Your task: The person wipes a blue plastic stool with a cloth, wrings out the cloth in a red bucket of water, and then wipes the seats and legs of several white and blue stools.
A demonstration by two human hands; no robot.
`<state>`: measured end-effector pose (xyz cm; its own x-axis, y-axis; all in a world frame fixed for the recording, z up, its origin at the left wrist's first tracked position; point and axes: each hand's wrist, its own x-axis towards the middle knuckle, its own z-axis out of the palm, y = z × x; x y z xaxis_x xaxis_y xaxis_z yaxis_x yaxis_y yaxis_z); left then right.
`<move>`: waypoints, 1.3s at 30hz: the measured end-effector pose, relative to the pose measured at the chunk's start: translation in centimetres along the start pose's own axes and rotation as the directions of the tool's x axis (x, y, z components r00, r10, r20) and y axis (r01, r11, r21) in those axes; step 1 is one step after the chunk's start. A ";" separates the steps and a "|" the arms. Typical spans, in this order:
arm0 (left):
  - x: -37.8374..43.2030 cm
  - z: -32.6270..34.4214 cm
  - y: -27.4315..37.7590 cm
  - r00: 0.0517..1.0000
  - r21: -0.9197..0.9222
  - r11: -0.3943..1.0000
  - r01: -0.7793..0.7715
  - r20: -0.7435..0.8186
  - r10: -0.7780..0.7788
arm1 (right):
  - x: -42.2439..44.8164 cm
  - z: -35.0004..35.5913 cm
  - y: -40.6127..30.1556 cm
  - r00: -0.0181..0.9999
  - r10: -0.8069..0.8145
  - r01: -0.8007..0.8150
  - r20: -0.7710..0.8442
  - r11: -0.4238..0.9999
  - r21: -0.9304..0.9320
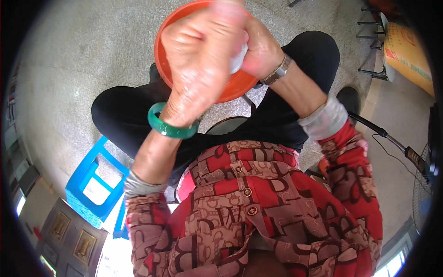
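My left hand (204,48), with a green bangle (171,128) on its wrist, is folded together with my right hand (259,48), which wears a metal wristwatch (278,70). Both look wet and shiny, and their far ends blur. Pressed between them is a white lump (238,61); only one side shows, so its material is unclear. The clasped hands are above an orange basin (235,90), between my knees, and cover much of its inside.
A blue plastic stool (78,183) is at the left. At the right are a yellow printed sack (406,52) on a black-legged seat and a fan (418,194) with a cord. Speckled floor (86,45) surrounds the basin. A panelled door (71,232) appears at lower left.
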<state>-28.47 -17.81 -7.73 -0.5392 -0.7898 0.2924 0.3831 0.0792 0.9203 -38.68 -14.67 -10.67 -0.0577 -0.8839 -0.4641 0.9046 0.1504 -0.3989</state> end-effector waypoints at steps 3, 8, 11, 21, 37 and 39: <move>0.5 -0.2 1.1 0.856 0.399 0.771 -0.497 0.374 0.358 | 2.4 -0.5 -0.4 0.962 0.180 -0.143 0.205 0.972 -0.186; -0.2 -0.2 -1.6 0.696 0.373 0.615 -0.695 0.562 0.446 | 3.9 0.6 -0.7 0.893 0.419 -0.292 0.166 0.818 -0.495; -1.7 -0.7 -4.0 0.678 0.428 0.576 -0.696 0.656 0.332 | 5.3 -0.7 0.7 0.881 0.455 -0.279 0.132 0.724 -0.631; -3.0 -2.4 -7.1 0.640 0.470 0.534 -0.703 0.745 0.187 | 7.0 -2.3 2.4 0.899 0.436 -0.301 -0.047 0.535 -0.790; 0.3 -8.2 -4.8 0.790 -0.088 0.913 0.399 -0.473 -0.391 | 1.7 -3.6 1.4 0.911 0.314 -0.045 0.267 0.720 -0.693; -1.5 -8.5 -5.4 0.835 0.078 0.887 0.454 -0.383 -0.394 | 0.1 -4.0 1.8 0.950 0.163 0.106 0.266 0.634 -0.766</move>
<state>-23.32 -22.21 -15.32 -0.3139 -0.9241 -0.2180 0.0367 -0.2412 0.9698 -38.77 -12.74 -14.64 0.2046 -0.9332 -0.2954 0.2433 0.3408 -0.9081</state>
